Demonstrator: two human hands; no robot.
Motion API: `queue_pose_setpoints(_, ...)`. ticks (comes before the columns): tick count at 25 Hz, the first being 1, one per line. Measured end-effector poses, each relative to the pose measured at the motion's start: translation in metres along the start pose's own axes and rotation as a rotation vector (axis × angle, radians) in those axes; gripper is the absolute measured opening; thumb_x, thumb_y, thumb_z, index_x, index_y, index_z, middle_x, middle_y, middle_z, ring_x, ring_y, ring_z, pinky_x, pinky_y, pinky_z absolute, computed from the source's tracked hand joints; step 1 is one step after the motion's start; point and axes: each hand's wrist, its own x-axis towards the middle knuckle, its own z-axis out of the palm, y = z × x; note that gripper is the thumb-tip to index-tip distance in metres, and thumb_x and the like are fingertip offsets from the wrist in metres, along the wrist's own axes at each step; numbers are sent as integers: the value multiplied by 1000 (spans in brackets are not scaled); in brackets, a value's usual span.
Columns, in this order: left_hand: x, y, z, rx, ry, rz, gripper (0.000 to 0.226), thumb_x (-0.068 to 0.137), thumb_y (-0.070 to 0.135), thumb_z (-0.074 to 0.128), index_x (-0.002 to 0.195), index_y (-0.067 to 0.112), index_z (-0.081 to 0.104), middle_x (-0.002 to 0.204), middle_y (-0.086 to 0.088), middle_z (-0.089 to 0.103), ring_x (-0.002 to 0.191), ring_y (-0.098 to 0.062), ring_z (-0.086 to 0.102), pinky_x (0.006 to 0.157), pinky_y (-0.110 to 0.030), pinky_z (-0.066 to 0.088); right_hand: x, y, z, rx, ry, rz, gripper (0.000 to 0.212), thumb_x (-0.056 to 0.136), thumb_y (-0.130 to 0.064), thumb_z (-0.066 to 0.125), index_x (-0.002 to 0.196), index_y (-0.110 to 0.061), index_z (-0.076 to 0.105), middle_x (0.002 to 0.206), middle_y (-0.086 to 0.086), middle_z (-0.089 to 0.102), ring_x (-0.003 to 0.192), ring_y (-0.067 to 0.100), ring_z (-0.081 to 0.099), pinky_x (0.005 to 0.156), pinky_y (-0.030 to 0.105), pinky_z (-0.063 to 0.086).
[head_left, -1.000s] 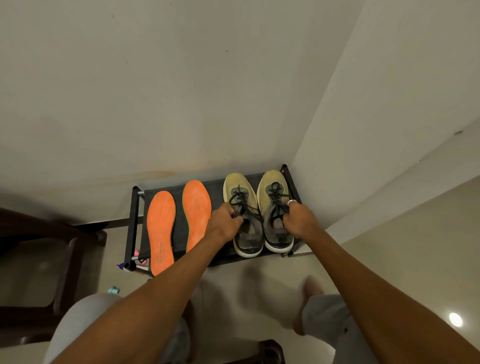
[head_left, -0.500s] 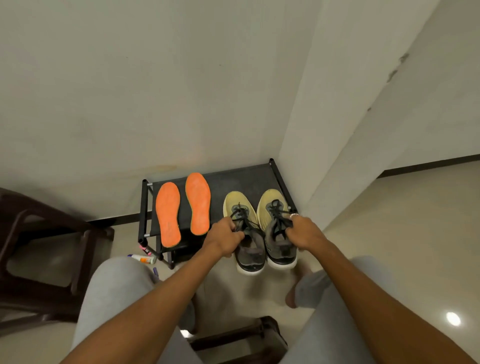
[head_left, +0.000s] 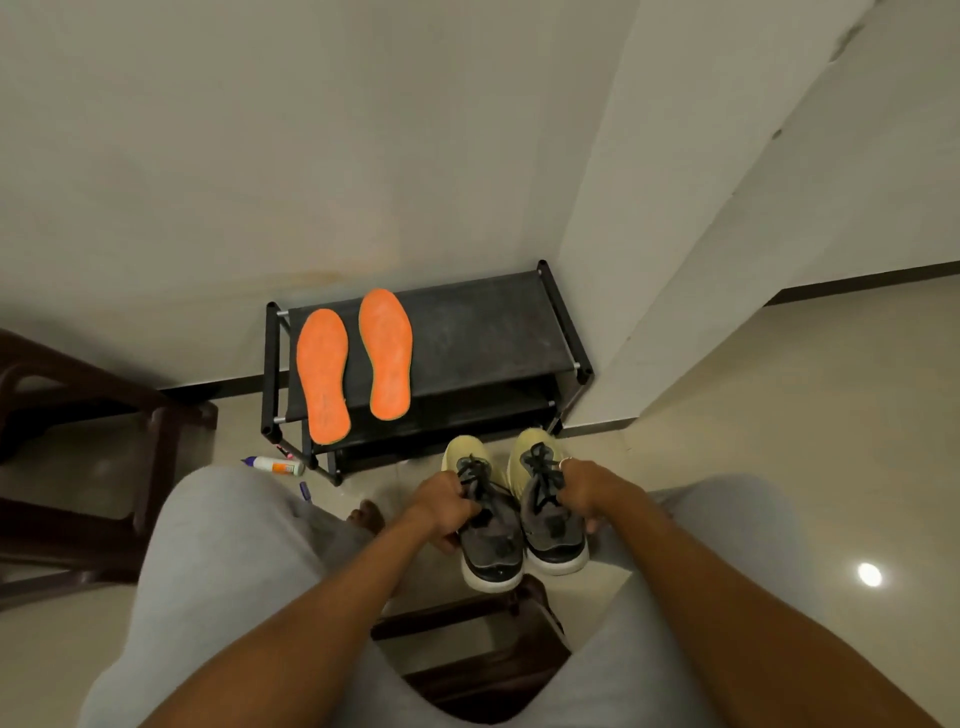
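I hold a pair of sneakers with yellow toes, grey heels and black laces above the floor in front of my knees. My left hand (head_left: 440, 510) grips the left shoe (head_left: 485, 525) at its collar beside the laces. The right shoe (head_left: 546, 512) is gripped the same way by my right hand (head_left: 587, 492), which wears a ring. Behind them stands a low black shoe rack (head_left: 483, 332) against the wall. Two orange insoles (head_left: 356, 364) lie side by side on the left half of its top shelf.
A dark brown chair (head_left: 78, 467) stands to the left. A small white bottle with an orange label (head_left: 275, 465) lies on the floor by the rack's front left leg. A wall corner (head_left: 613, 260) juts out right of the rack. Dark wooden seat (head_left: 467, 654) shows between my grey-clad legs.
Both hands have lifted the sneakers off the rack's right half and drawn them toward me, past its front edge. My view has pulled back and I appear seated now.
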Motion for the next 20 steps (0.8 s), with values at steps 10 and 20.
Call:
queue_pose_setpoints(10,154,-56,22,76,-76,-138,21,93,20,64,112,10,61,99,-18,69,77,-35,72,62,-44,63,155,-13,67,-77,-54,53,30,96,-18,58,125,-13,52,115,12,64,104,27,63,92,40,53)
queue_pose_setpoints(20,279,-117,64,167,-114,-128,35,92,5,63,125,1,52,121,-21,59,110,-38,60,90,-47,55,270,41,134,-198,-12,51,35,94,-14,62,127,-9,53,123,11,61,111,25,61,94,31,51)
